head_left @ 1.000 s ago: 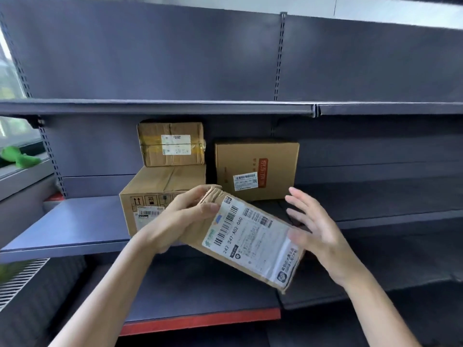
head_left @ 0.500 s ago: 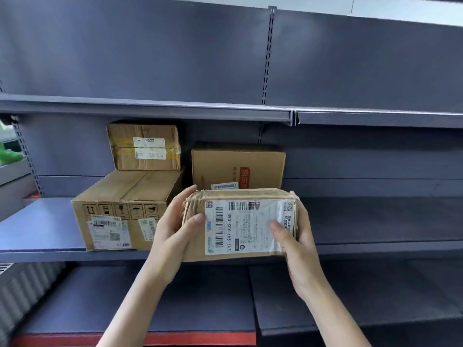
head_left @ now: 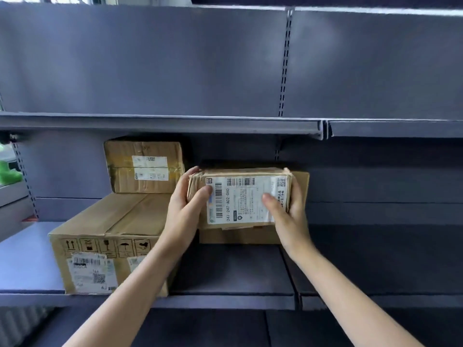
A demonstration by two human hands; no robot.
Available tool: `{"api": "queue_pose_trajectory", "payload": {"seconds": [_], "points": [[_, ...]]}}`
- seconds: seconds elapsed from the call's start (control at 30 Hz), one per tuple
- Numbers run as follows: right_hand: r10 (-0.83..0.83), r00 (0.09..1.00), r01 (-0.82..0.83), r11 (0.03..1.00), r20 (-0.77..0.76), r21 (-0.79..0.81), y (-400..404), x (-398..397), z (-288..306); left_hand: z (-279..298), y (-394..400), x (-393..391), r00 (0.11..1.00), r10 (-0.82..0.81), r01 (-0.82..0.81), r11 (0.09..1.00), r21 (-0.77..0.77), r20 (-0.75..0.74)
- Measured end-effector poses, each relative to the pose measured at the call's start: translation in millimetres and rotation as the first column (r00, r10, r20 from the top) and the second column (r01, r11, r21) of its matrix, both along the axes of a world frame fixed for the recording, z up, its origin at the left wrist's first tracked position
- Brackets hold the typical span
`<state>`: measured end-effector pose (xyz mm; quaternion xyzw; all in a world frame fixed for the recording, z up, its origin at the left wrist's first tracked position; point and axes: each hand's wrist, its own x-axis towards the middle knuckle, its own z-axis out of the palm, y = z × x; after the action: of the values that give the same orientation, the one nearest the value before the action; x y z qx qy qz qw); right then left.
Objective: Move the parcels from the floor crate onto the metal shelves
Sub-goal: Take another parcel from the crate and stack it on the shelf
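I hold a small brown parcel [head_left: 240, 196] with a white barcode label level, over the middle metal shelf [head_left: 233, 271]. My left hand [head_left: 186, 209] grips its left end and my right hand [head_left: 285, 211] grips its right end. The parcel is raised in front of a cardboard box [head_left: 240, 235] that stands at the back of the shelf and is mostly hidden behind it. The floor crate is out of view.
On the left of the shelf lies a long cardboard box [head_left: 110, 236] with a smaller taped box [head_left: 144, 166] stacked on it. The upper shelf [head_left: 160, 123] hangs just above. Bare shelf surface extends to the right [head_left: 375, 259]. A green object [head_left: 8, 171] sits far left.
The parcel was tilted and held mainly by my left hand; my right hand closed on it, it turned level, and both hands carried it up and forward over the shelf.
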<state>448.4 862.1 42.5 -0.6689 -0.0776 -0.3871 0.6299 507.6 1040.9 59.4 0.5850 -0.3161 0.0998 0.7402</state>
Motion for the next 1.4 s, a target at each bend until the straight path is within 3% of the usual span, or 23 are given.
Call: {"api": "queue_pose_trajectory", "payload": {"seconds": [0.17,0.3,0.53,0.97,1.4], "points": [[-0.036,0.993,0.039,0.999,0.116,-0.019,-32,85,8,21,-38,76,0.997,0.078,-0.078,0.997,-0.011,0.007],[-0.047,0.983,0.055,0.998,0.18,-0.04,-50,129,10,29,-53,125,0.987,0.123,-0.127,0.991,0.038,0.102],[-0.147,0.973,0.182,0.964,0.18,-0.196,-72,180,21,23,-69,174,0.983,0.141,-0.136,0.99,-0.046,0.119],[-0.305,0.952,0.284,0.875,0.011,-0.392,-84,216,32,33,-71,210,0.979,0.179,-0.187,0.98,0.075,0.102],[-0.359,0.929,0.359,0.801,0.094,-0.479,-82,226,37,18,-73,237,0.936,0.227,-0.263,0.959,0.105,0.27]]}}
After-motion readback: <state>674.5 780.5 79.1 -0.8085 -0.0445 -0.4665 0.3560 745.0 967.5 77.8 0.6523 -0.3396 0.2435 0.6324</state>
